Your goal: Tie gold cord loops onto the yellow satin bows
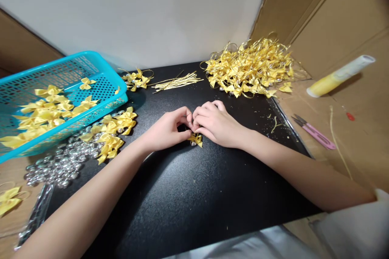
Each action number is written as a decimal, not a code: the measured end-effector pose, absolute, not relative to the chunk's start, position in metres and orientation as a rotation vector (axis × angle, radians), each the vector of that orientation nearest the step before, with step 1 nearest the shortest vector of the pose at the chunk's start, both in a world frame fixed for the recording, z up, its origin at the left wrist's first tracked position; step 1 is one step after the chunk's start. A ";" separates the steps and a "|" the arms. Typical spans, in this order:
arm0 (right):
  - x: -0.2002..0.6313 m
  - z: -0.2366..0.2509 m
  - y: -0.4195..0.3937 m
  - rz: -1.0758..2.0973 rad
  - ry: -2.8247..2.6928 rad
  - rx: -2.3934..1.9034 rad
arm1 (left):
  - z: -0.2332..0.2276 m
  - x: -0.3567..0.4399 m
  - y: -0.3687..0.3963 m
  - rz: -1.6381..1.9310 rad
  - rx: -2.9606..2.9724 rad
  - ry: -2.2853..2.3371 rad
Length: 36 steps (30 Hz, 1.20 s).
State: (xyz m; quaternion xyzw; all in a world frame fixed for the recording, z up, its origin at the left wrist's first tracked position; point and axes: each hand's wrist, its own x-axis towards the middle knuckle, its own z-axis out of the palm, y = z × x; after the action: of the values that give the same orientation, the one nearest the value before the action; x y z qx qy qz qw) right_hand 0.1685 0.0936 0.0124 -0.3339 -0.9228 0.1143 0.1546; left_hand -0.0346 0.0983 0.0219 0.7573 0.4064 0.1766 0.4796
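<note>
At the middle of the black table (194, 194), my left hand (170, 127) and my right hand (217, 125) meet fingertip to fingertip. Both have their fingers curled in a pinch around a small yellow ribbon bow (198, 141) with a silver bell or bead at its edge. Part of the bow shows below the fingertips; the rest is hidden by my fingers. Just beyond my hands lies a bundle of gold wire ties (178, 82).
A turquoise basket (109, 107) of yellow bows stands left, beside loose bows (111, 145) and silver beads (65, 162). Finished-looking bows with gold loops (249, 68) are heaped back right. Pink-handled snips (316, 133) and a yellow-white roll (340, 76) are on the right.
</note>
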 end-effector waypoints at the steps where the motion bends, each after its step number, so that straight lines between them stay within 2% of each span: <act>1: 0.168 0.012 0.094 0.332 -2.645 -0.959 | 0.022 -0.034 0.098 0.431 1.855 0.995; 30: 0.175 0.021 0.104 0.370 -2.597 -1.106 | 0.022 -0.033 0.097 0.342 1.855 1.057; 33: 0.175 0.020 0.105 0.495 -2.573 -1.080 | 0.022 -0.033 0.097 0.342 1.850 1.060; 36: 0.174 0.021 0.103 0.826 -2.500 -1.029 | 0.022 -0.032 0.096 0.337 1.856 1.071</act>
State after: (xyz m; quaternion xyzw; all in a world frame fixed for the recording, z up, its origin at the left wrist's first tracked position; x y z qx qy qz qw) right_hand 0.1738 0.1033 0.0215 -0.3597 -0.8734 0.2884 0.1568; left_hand -0.0321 0.0963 0.0221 0.7565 0.4365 0.1373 0.4672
